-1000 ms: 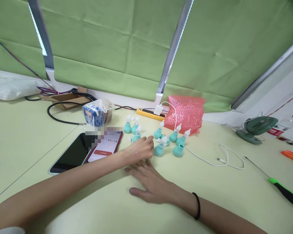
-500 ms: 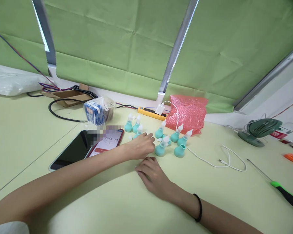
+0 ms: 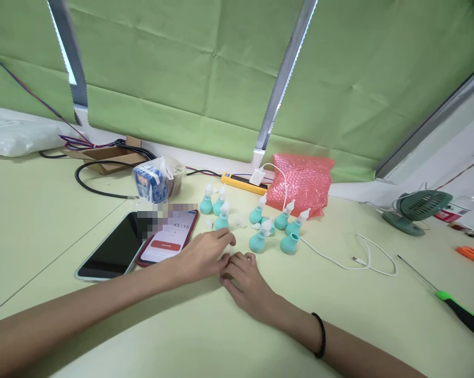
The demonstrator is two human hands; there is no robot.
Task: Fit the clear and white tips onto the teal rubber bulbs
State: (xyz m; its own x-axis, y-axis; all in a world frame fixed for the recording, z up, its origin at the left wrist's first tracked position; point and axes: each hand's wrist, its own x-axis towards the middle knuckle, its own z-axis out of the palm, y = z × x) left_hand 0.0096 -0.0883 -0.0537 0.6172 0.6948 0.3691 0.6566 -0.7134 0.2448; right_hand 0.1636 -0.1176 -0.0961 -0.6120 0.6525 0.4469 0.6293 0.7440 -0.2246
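Observation:
My left hand (image 3: 207,251) is pinched closed just in front of the bulbs, its fingertips meeting those of my right hand. Something small and translucent may be between its fingers, too faint to name. My right hand (image 3: 248,282) rests on the table with fingers curled in; whatever it holds is hidden. Beyond them stand several teal bulb nasal aspirators (image 3: 257,242) with clear pointed tips. One teal bulb (image 3: 289,243) at the right has an open mouth and no tip. Another teal bulb (image 3: 269,226) lies among them, partly hidden. Small translucent pieces (image 3: 240,223) lie between the two groups.
Two phones, one black-screened (image 3: 109,247) and one showing a timer (image 3: 169,239), lie left. Behind are a bagged blue package (image 3: 150,181), a yellow power strip (image 3: 237,182) and pink bubble wrap (image 3: 302,184). Rightward are a white cable (image 3: 339,262), screwdriver (image 3: 463,315) and green fan (image 3: 421,207).
My left hand has drawn back from among the aspirators toward me and met my right hand's fingertips. Small pieces behind it now show. My right hand has barely moved.

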